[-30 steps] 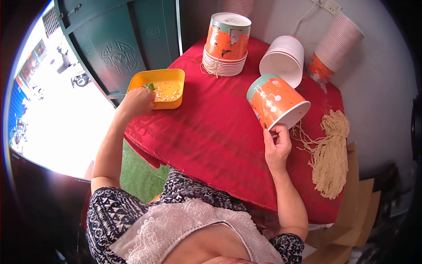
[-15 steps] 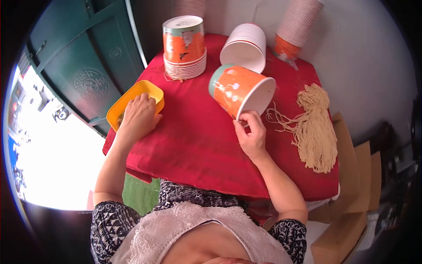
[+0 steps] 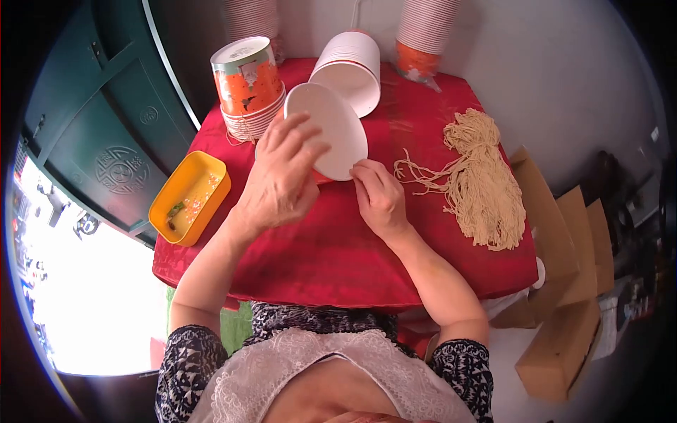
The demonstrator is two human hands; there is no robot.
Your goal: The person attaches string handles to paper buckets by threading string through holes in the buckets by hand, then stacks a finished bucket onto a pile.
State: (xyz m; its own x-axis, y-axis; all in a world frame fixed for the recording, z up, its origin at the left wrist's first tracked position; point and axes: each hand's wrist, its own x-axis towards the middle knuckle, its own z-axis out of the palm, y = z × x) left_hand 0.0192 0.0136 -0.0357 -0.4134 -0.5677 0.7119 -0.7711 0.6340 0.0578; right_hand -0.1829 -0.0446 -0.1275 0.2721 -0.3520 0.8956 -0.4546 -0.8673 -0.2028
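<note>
A paper bucket (image 3: 338, 134), white inside and orange outside, lies tipped with its mouth facing me. My right hand (image 3: 381, 199) pinches its rim at the lower right. My left hand (image 3: 278, 176) is in front of the bucket's mouth, fingers bent and blurred by motion; whether anything is between them is hidden. To the left, a yellow tray (image 3: 221, 189) holds small pale and reddish bits and a dark green piece. A bundle of beige cords (image 3: 486, 187) lies on the right, loose ends pointing toward the bucket.
A stack of upside-down orange buckets (image 3: 248, 88) stands at the back left of the red-covered table (image 3: 338, 261). White nested buckets (image 3: 349, 67) lie behind the held one. Taller stacks (image 3: 427, 32) rise by the wall. Open cardboard boxes (image 3: 560, 345) are at the right.
My left hand has left the yellow tray and moved right to the bucket. The bucket has turned so its mouth faces me, my right hand still on its rim. The view has shifted.
</note>
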